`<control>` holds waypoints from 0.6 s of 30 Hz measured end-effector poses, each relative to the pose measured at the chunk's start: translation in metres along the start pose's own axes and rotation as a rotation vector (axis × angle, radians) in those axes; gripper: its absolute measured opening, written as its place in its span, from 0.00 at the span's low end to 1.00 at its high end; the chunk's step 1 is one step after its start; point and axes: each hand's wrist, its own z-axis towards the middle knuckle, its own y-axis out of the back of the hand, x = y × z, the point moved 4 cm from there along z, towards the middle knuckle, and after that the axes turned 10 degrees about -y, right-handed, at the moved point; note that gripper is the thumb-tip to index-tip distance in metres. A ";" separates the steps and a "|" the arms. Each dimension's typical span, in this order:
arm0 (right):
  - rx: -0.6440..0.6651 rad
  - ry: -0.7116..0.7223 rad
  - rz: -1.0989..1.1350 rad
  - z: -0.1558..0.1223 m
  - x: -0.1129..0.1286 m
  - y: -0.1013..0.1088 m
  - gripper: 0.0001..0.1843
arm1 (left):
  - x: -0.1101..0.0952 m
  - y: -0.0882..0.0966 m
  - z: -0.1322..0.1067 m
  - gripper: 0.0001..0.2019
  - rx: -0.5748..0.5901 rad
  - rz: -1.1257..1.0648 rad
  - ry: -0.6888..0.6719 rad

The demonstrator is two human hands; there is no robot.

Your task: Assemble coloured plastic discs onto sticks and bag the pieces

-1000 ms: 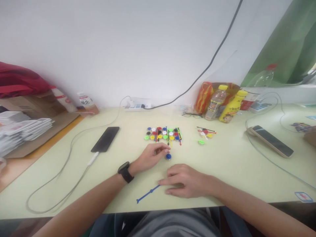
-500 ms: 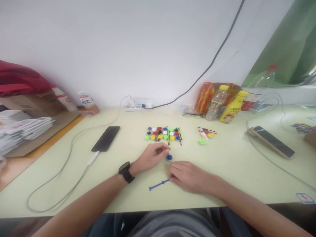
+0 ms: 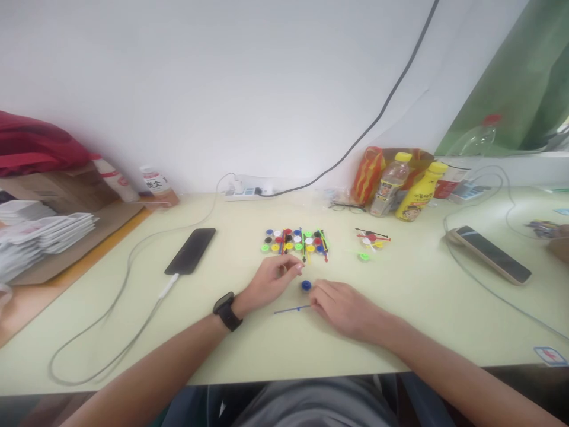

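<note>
My left hand [image 3: 272,277], with a black watch on its wrist, rests on the table with curled fingers just left of a small blue round piece [image 3: 305,286]; whether it pinches anything I cannot make out. My right hand [image 3: 342,307] lies palm down beside that piece and grips one end of a thin blue stick [image 3: 291,309], which points left along the table. Beyond the hands lies a cluster of several coloured round pieces and sticks [image 3: 295,240]. A smaller group of such parts [image 3: 370,242] sits to its right.
A black phone [image 3: 190,250] on a white cable lies at the left, another phone [image 3: 492,254] at the right. Bottles [image 3: 402,184] and a power strip [image 3: 247,190] stand along the wall. Stacked packets [image 3: 40,232] and a box fill the far left.
My right hand has carried the blue stick up and away from the table's front edge, toward the blue round piece. My left hand has hardly moved.
</note>
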 end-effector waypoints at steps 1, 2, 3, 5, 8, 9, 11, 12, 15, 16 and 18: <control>-0.029 -0.041 0.047 0.001 -0.005 0.003 0.11 | -0.001 0.001 0.000 0.16 0.004 0.002 -0.001; -0.061 -0.086 0.098 0.002 -0.010 0.007 0.11 | -0.001 0.001 0.000 0.17 0.009 0.003 -0.001; -0.090 -0.135 0.151 0.002 -0.015 0.012 0.10 | -0.001 0.001 -0.001 0.18 0.013 -0.004 -0.001; -0.111 -0.245 0.250 0.003 -0.024 0.018 0.09 | 0.000 0.002 -0.001 0.20 0.015 -0.053 0.004; -0.042 -0.368 0.325 0.003 -0.032 0.020 0.08 | 0.003 0.001 -0.002 0.23 0.007 -0.137 0.022; -0.013 -0.377 0.329 0.003 -0.033 0.020 0.08 | 0.004 0.001 -0.001 0.23 0.008 -0.142 0.027; 0.016 -0.346 0.323 0.004 -0.032 0.019 0.07 | 0.004 0.001 -0.001 0.23 0.009 -0.108 0.026; 0.020 -0.321 0.316 0.005 -0.032 0.019 0.07 | 0.003 0.001 -0.001 0.22 0.013 -0.080 0.020; 0.030 -0.252 0.297 0.005 -0.033 0.020 0.04 | 0.000 0.000 -0.001 0.20 0.043 -0.004 0.000; 0.045 -0.239 0.302 0.005 -0.034 0.019 0.04 | 0.000 -0.001 -0.001 0.19 0.052 0.014 -0.004; 0.081 -0.222 0.322 0.005 -0.034 0.018 0.05 | -0.001 -0.001 -0.002 0.17 0.055 0.044 -0.009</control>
